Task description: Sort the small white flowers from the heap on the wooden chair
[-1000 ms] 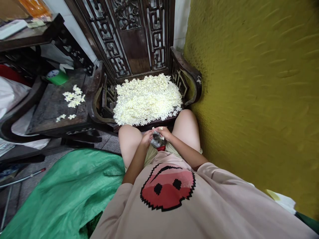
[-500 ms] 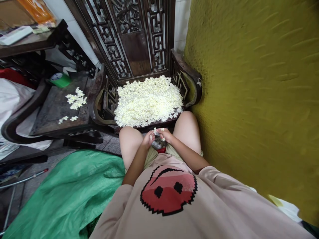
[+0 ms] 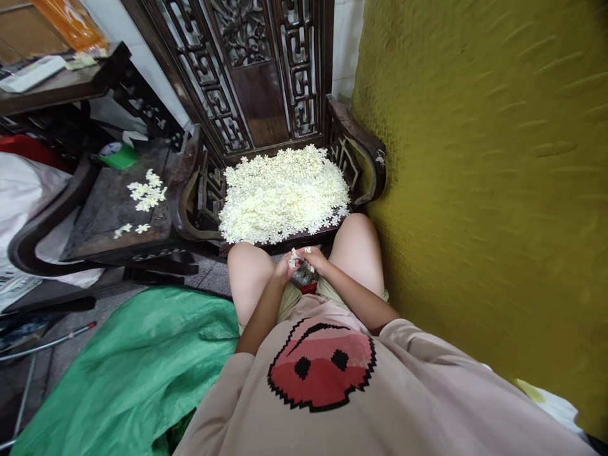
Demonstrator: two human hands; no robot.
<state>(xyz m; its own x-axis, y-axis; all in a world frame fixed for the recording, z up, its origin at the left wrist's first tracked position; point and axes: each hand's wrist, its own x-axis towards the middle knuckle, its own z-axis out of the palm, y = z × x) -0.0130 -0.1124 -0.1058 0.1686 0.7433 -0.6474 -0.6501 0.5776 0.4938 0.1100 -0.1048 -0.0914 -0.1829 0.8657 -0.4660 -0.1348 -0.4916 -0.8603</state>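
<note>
I sit facing a dark carved wooden chair (image 3: pixel 363 142) whose seat is heaped with small white flowers (image 3: pixel 284 193). My left hand (image 3: pixel 284 268) and my right hand (image 3: pixel 315 258) meet in my lap between my knees, fingers pinched together round a small white flower (image 3: pixel 294 256). Just under the hands lies a grey crumpled bag or bundle (image 3: pixel 305 276) with something red beneath it. What it holds is hidden.
A second dark chair (image 3: pixel 109 209) at the left carries a few white flowers (image 3: pixel 145 193) and a green container (image 3: pixel 116 155). A green plastic sheet (image 3: pixel 133 367) covers the floor at lower left. A yellow textured wall (image 3: pixel 484 190) fills the right side.
My hands have stayed in my lap, shifting slightly as the fingers work the flower. The view has moved down and left a little.
</note>
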